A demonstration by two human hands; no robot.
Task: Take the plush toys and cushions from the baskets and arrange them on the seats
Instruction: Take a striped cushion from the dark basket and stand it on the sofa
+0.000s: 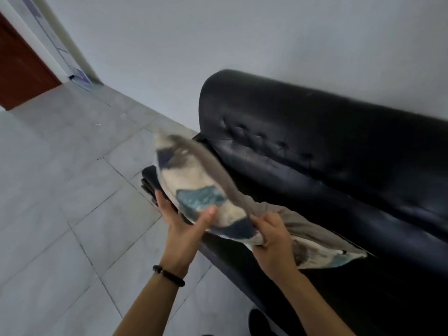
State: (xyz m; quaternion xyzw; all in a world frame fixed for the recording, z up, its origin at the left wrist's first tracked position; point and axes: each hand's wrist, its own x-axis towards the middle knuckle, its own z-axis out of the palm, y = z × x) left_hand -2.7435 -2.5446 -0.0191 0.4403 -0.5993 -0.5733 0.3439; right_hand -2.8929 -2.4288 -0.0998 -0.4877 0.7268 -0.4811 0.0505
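The right grip [271,236] clutches the lower end of a cream, blue and grey patterned fabric cushion [194,180]; left grip [186,221] pinches its near edge, thumb on top. Cushion tilted, above the black leather sofa [327,146] seat's left end.

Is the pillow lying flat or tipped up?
Tipped up: its far corner points upward; left hand and right hand hold the pillow's lower end.

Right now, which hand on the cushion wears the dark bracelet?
The left hand, thumb across the cushion; the beaded bracelet circles its wrist. The right hand, bunching the cushion's lower end, has a bare wrist.
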